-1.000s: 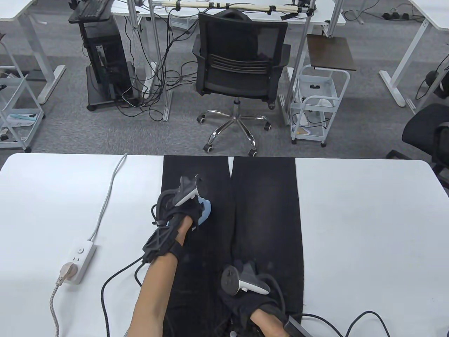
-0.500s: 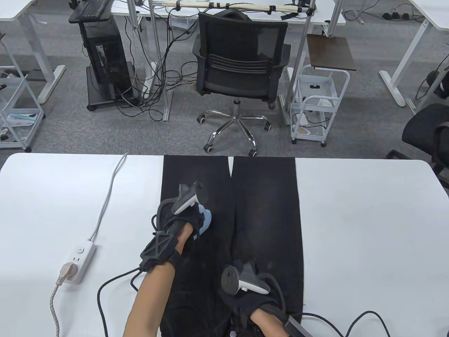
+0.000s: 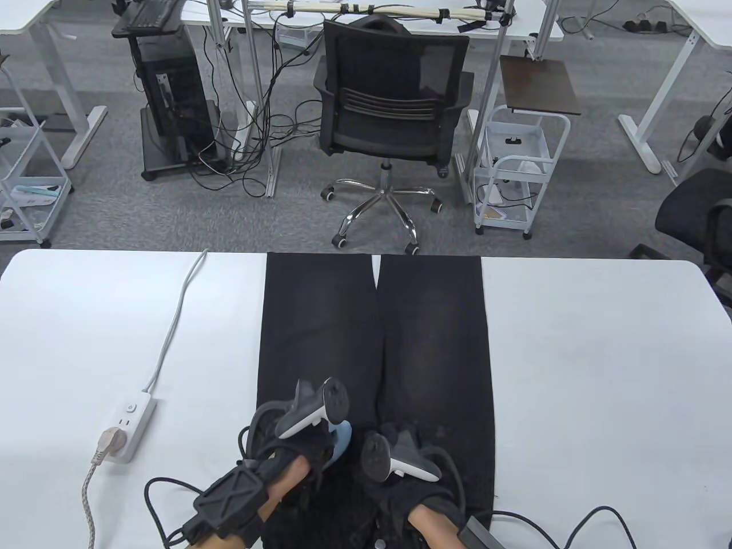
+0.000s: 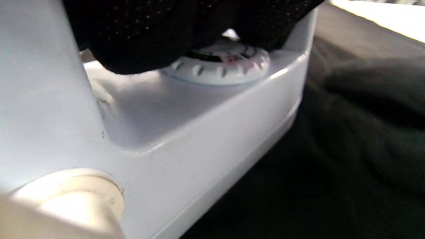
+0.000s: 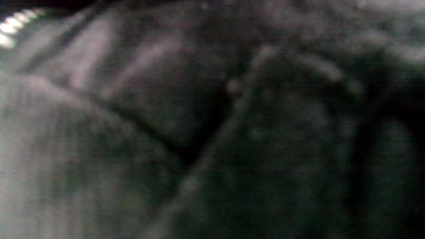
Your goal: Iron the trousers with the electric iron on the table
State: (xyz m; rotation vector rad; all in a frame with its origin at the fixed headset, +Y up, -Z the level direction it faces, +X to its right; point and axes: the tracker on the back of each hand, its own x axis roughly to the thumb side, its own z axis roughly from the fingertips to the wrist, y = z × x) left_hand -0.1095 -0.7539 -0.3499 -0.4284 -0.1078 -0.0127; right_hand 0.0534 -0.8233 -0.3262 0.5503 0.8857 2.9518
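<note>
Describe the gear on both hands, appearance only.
Left hand and right hand wear black mesh gloves. Each carries a tracker on its back: white grip, dark grey ring. A black lattice-pattern brace sits on the left wrist. Black cables trail from both wrists. Forearms are bare, no sleeves.

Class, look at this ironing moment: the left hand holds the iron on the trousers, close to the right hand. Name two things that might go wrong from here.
1. The iron under the left hand sits very near the right hand, which rests on the trousers; another pull toward the person may bring the hot iron against those fingers.
2. Glove cables loop on the table by the left wrist and may snag a stroke.
</note>
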